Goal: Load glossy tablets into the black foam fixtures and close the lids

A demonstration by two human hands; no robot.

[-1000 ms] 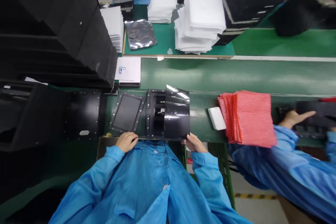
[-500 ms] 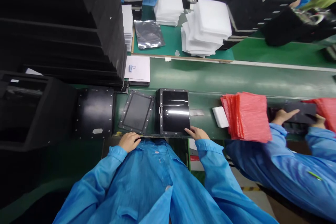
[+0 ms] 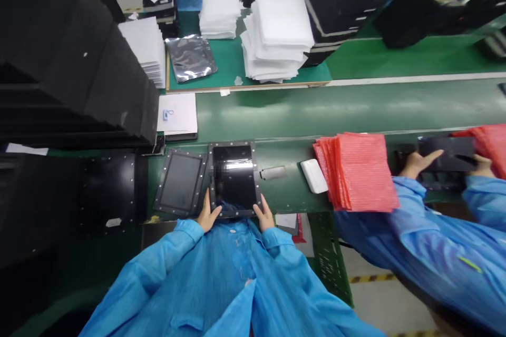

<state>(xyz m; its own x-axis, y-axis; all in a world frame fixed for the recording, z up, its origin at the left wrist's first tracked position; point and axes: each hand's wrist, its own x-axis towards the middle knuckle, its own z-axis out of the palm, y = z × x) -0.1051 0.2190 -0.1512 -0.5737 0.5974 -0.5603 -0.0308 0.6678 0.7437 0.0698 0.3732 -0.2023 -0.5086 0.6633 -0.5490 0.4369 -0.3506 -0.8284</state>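
A black screen panel (image 3: 234,181) with dotted rivets around its frame lies in front of me, its glass reflecting light. My left hand (image 3: 207,216) grips its lower left edge, thumb on the near corner. At the lower right corner my right hand (image 3: 264,215) holds the same frame, fingers partly hidden beneath. Left of it a second, duller framed panel (image 3: 179,182) lies slightly tilted on the green bench. A small grey strip (image 3: 273,172) rests to the right of the held panel.
Red bubble bags (image 3: 361,174) and a white box (image 3: 314,176) lie to the right. A co-worker's hands (image 3: 421,162) hold a black part beyond them. Tall black stacks (image 3: 106,63) stand left. White sheets (image 3: 276,21) are piled across the bench.
My left hand has moved from the bench edge onto the panel's left side. My right hand keeps to its lower right corner. The view has shifted to the right.
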